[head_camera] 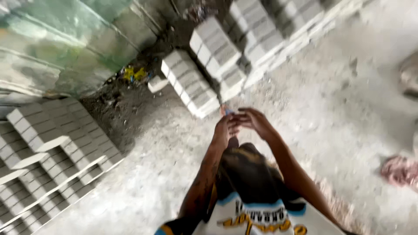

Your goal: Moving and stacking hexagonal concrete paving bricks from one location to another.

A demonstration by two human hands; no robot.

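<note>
Underfoot, a dusty grey concrete floor (331, 100) runs wide and bare to the right; stacked grey paving blocks (191, 82) edge the far side, more stacks (48, 143) crowd the left. Held out in front, the left hand (225, 127) and right hand (256, 122) meet, fingers curled, pinching a small blurred object (228, 111) together

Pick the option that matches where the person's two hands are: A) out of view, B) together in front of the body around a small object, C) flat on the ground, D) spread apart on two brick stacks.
B: the left hand and right hand meet over the concrete floor, fingers around a small, blurred object.
</note>
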